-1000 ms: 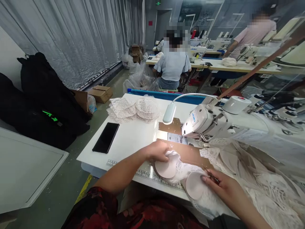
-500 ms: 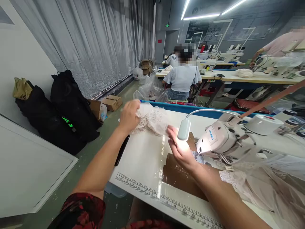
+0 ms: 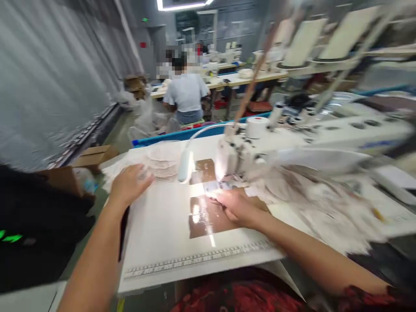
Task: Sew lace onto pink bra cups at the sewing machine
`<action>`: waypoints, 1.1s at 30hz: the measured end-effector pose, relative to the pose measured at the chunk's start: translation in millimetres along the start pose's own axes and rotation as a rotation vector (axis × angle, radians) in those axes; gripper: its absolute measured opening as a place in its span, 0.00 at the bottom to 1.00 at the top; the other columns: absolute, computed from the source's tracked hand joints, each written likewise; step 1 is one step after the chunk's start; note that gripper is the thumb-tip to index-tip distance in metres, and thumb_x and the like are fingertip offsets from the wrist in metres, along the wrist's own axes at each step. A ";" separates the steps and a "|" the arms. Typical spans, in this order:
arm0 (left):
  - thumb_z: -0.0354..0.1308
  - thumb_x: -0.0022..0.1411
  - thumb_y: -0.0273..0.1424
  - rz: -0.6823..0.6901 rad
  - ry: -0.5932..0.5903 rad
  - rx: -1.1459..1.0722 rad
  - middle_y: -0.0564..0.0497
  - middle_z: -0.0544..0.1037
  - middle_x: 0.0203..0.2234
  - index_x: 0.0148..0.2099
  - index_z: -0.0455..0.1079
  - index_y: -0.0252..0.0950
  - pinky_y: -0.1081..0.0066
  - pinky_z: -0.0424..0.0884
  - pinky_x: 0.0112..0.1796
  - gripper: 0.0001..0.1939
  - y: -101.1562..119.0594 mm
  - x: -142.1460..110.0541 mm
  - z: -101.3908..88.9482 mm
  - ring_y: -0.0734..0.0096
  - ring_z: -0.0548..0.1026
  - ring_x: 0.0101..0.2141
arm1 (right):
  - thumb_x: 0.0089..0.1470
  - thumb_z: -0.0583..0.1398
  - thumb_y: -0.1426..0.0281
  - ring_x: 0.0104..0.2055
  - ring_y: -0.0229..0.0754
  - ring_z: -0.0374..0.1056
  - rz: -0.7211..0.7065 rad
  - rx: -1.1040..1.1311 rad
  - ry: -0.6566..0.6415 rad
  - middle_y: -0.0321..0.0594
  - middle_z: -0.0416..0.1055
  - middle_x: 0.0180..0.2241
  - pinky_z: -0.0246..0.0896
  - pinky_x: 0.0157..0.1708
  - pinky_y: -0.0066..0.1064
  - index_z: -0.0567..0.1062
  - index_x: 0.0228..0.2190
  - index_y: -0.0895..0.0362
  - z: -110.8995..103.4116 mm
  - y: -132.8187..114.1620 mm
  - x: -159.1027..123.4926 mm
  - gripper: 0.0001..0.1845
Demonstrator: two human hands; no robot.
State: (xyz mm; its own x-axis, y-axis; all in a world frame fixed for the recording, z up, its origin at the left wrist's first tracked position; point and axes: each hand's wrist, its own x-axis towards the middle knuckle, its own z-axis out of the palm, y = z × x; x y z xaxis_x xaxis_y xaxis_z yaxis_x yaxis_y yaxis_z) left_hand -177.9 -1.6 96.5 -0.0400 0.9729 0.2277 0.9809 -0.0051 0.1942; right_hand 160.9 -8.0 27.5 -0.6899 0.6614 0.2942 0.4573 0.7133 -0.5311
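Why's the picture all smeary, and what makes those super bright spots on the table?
Head view: the fabric heap and sewing machine look smeared, probably from camera movement; head view: the gooseneck lamp likely makes the white glare on the shiny brown sheet and brightens the right hand; head view: the black bundle at left is mostly too dark for detail.

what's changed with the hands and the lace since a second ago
Both hands have let go of the padded lace piece. The left hand has moved forward and left and is open by the lace pile; blur hides any contact. The right hand has moved forward and left, over the brown sheet near the sewing machine. The lamp still hangs beside the machine.
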 end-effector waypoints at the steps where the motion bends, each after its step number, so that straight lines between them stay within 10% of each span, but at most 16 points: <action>1: 0.53 0.59 0.48 0.032 -0.127 -0.076 0.47 0.72 0.52 0.53 0.66 0.38 0.57 0.63 0.54 0.26 11.7 -6.4 -2.2 0.51 0.68 0.53 | 0.52 0.52 0.77 0.45 0.46 0.70 0.050 -0.016 0.018 0.43 0.74 0.45 0.66 0.45 0.39 0.72 0.48 0.53 -11.0 -0.1 -24.8 0.23; 5: 0.59 0.56 0.44 0.277 -0.618 -0.411 0.51 0.75 0.49 0.49 0.72 0.45 0.62 0.68 0.51 0.19 77.3 -36.1 2.8 0.55 0.72 0.50 | 0.57 0.54 0.69 0.41 0.45 0.71 0.290 -0.119 0.304 0.44 0.76 0.39 0.66 0.40 0.37 0.73 0.45 0.53 -56.2 14.8 -124.6 0.15; 10: 0.60 0.57 0.40 0.482 -0.934 -0.716 0.47 0.76 0.46 0.51 0.71 0.42 0.64 0.68 0.49 0.19 186.7 -59.6 27.1 0.59 0.72 0.47 | 0.54 0.57 0.58 0.52 0.53 0.66 0.638 -0.408 0.717 0.51 0.71 0.48 0.60 0.51 0.45 0.70 0.49 0.57 -108.0 53.4 -215.6 0.23; 14: 0.61 0.57 0.42 0.392 -1.099 -1.025 0.42 0.72 0.52 0.55 0.67 0.37 0.61 0.65 0.53 0.26 270.6 -58.5 64.5 0.59 0.70 0.51 | 0.50 0.60 0.53 0.57 0.60 0.61 0.798 -0.434 0.521 0.57 0.60 0.59 0.60 0.50 0.47 0.58 0.60 0.62 -118.4 73.1 -225.7 0.42; 18: 0.64 0.53 0.46 -0.016 -1.038 -1.242 0.40 0.63 0.59 0.57 0.64 0.37 0.64 0.66 0.52 0.33 334.2 -48.3 106.0 0.59 0.66 0.55 | 0.54 0.55 0.67 0.43 0.57 0.71 0.866 -0.419 0.290 0.58 0.69 0.50 0.65 0.37 0.43 0.60 0.59 0.63 -100.6 69.8 -209.5 0.32; 24: 0.66 0.45 0.50 -0.212 -0.923 -1.357 0.43 0.76 0.37 0.44 0.70 0.32 0.69 0.71 0.34 0.31 379.1 -31.5 129.5 0.68 0.74 0.32 | 0.50 0.55 0.76 0.45 0.49 0.70 0.612 -0.269 0.289 0.48 0.74 0.43 0.63 0.44 0.36 0.74 0.46 0.59 -72.9 54.7 -208.8 0.20; 33: 0.75 0.33 0.32 -0.270 -0.928 -1.188 0.45 0.78 0.30 0.42 0.71 0.30 0.66 0.73 0.32 0.31 384.7 -21.5 145.5 0.62 0.76 0.30 | 0.46 0.60 0.77 0.42 0.44 0.71 0.241 -0.069 0.215 0.43 0.76 0.40 0.65 0.41 0.31 0.75 0.41 0.57 -44.9 37.7 -202.6 0.17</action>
State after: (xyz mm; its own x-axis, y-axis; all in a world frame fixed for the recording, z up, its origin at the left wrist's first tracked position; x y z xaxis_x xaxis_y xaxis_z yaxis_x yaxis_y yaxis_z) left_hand 228.0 9.1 27.5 0.3856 0.7699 -0.5086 0.2316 0.4528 0.8610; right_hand 343.1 -104.7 -16.5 -0.4262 0.8416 0.3317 0.6350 0.5395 -0.5529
